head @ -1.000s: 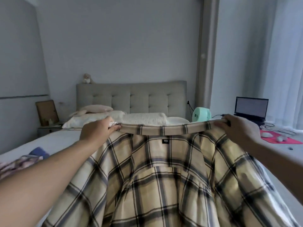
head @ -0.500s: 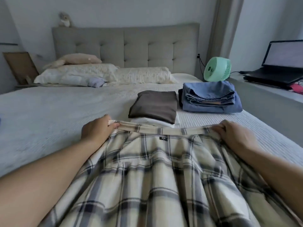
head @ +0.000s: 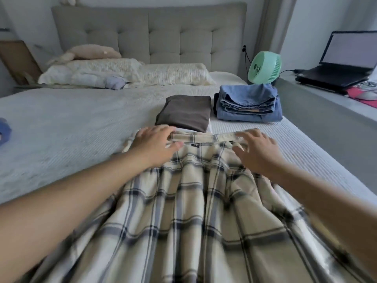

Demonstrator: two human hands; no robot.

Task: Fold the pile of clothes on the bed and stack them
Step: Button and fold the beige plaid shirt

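Plaid shirt (head: pixel 183 201): spread on the bed (head: pixel 61 129), collar at the fingertips. Left hand (head: pixel 155 144): fingers straight, loosely spread over the collar's left end. Right hand (head: pixel 257 150): fingers splayed wide over its right end. Beyond the fingers: folded brown garment (head: pixel 185 112); folded denim stack (head: pixel 247 103) further right.

We see only one label: a small black tag (head: pixel 195 145) sewn inside the plaid shirt (head: pixel 189 201), just under its collar. It carries pale marks, but they are too small and blurred for us to read. No other writing is legible.
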